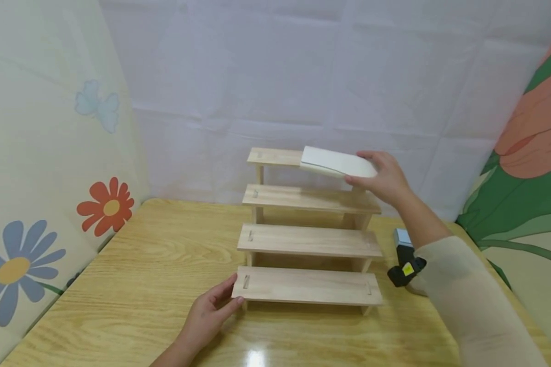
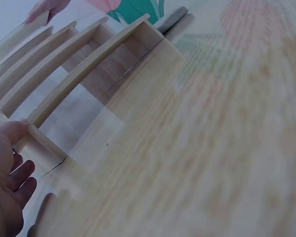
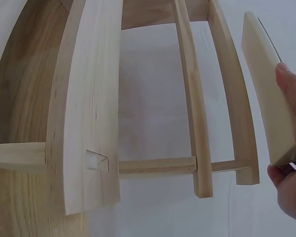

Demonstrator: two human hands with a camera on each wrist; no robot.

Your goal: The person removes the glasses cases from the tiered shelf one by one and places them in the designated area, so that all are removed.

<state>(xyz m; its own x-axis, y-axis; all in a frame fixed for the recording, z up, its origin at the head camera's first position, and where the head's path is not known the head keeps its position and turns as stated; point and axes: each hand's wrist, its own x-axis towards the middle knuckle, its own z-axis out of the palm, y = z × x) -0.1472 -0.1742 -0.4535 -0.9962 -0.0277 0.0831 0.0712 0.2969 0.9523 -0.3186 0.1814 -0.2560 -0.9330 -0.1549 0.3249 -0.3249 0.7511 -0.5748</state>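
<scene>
A four-tier stepped wooden rack stands on the table. My left hand is at the left end of its lowest board, thumb and forefinger pinching the corner. In the left wrist view, the other fingers of that left hand hang loosely curled below the board. With thumb and fingers, my right hand grips the right end of a flat white box above the top board. The right wrist view shows the box apart from the rack, tilted on its side in that view.
Right of the rack, a black item with a yellow patch and a pale blue block lie on the wood-grain table. A white cloth hangs behind. Flower-printed cloths flank both sides.
</scene>
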